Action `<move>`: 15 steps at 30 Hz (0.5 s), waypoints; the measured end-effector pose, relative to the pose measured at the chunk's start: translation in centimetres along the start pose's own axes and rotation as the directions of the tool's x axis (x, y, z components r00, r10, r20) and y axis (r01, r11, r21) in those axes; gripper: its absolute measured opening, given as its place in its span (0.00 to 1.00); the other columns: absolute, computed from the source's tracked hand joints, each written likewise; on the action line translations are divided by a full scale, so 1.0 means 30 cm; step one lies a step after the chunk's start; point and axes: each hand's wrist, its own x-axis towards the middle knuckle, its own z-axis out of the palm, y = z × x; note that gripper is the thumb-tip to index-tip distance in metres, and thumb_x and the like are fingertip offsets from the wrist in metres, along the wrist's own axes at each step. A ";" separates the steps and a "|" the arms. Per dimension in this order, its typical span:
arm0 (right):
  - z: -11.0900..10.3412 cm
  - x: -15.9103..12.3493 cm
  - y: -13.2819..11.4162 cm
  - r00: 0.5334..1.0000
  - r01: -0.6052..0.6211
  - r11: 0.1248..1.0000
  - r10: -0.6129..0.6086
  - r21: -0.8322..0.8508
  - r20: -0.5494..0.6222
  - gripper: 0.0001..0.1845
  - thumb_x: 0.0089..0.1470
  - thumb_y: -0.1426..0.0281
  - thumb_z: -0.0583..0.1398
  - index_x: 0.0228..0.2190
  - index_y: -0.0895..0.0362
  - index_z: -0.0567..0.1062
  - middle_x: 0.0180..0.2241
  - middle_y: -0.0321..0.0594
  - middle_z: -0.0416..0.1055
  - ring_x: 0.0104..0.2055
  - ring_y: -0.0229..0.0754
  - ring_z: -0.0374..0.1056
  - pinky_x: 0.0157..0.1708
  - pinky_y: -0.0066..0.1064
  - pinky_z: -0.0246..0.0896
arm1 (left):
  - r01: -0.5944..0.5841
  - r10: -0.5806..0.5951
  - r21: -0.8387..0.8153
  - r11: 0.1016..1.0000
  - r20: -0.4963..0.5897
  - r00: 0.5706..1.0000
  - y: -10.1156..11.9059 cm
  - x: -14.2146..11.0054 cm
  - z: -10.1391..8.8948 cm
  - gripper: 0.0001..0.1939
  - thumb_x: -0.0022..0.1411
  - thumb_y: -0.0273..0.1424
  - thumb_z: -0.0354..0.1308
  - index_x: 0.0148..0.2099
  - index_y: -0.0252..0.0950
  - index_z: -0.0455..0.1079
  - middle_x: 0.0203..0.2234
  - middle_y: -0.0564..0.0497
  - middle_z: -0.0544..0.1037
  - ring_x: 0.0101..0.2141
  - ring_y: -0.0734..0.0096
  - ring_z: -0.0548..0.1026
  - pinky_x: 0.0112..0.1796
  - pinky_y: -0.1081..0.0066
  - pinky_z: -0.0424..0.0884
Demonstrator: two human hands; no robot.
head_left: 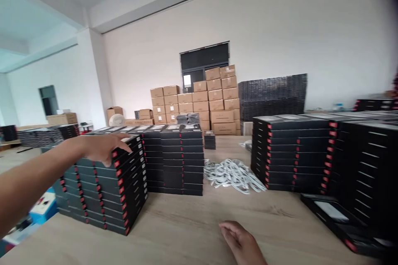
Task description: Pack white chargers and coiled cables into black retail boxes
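My left hand [104, 148] reaches out over the top of the nearest stack of flat black boxes with red tabs [105, 190], fingers stretched and resting on the top box. Low in front, my right hand [241, 241] lies on the wooden table [186, 223], fingers together and flat, holding nothing. A pile of white cables [233, 174] lies in the middle of the table between the stacks.
More stacks of black boxes stand at centre [175, 159] and right [292, 153], with a loose box [336, 215] near the right edge. Cardboard cartons [214, 101] and dark trays [272, 95] line the far wall. A blue box [43, 207] sits low left.
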 end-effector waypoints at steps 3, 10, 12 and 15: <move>0.012 -0.006 -0.004 0.997 0.070 0.989 -0.076 -0.128 -0.035 0.14 0.55 0.66 0.53 0.29 0.52 0.79 0.34 0.41 0.78 0.37 0.47 0.74 0.40 0.35 0.68 | -0.146 0.126 -0.076 0.986 -0.218 0.968 0.136 -0.015 0.081 0.35 0.49 0.34 0.59 0.62 0.47 0.61 0.67 0.54 0.50 0.61 0.40 0.57 0.53 0.49 0.61; 0.055 0.031 0.051 0.992 -0.025 0.822 -0.052 -0.569 -0.118 0.13 0.52 0.75 0.53 0.34 0.53 0.77 0.40 0.44 0.74 0.46 0.50 0.69 0.46 0.37 0.63 | -0.310 0.127 -0.780 0.543 -0.288 0.949 0.643 0.177 0.735 0.17 0.52 0.30 0.58 0.46 0.43 0.76 0.35 0.51 0.80 0.31 0.67 0.76 0.32 0.71 0.71; 0.036 0.076 0.085 0.983 -0.091 0.795 -0.023 -0.600 -0.180 0.14 0.53 0.75 0.53 0.38 0.53 0.75 0.42 0.43 0.73 0.46 0.48 0.69 0.45 0.34 0.64 | -0.227 -0.008 -0.839 0.494 -0.265 0.964 0.730 0.252 0.913 0.16 0.52 0.25 0.53 0.42 0.39 0.76 0.29 0.51 0.79 0.28 0.67 0.74 0.32 0.71 0.70; -0.028 0.182 0.137 0.950 -0.206 0.759 0.002 -0.618 -0.313 0.16 0.58 0.70 0.51 0.45 0.57 0.72 0.46 0.49 0.70 0.48 0.48 0.68 0.47 0.35 0.62 | -0.221 -0.049 -0.863 0.454 -0.272 0.961 0.769 0.310 1.050 0.14 0.52 0.23 0.49 0.35 0.38 0.76 0.27 0.49 0.77 0.30 0.65 0.74 0.34 0.68 0.68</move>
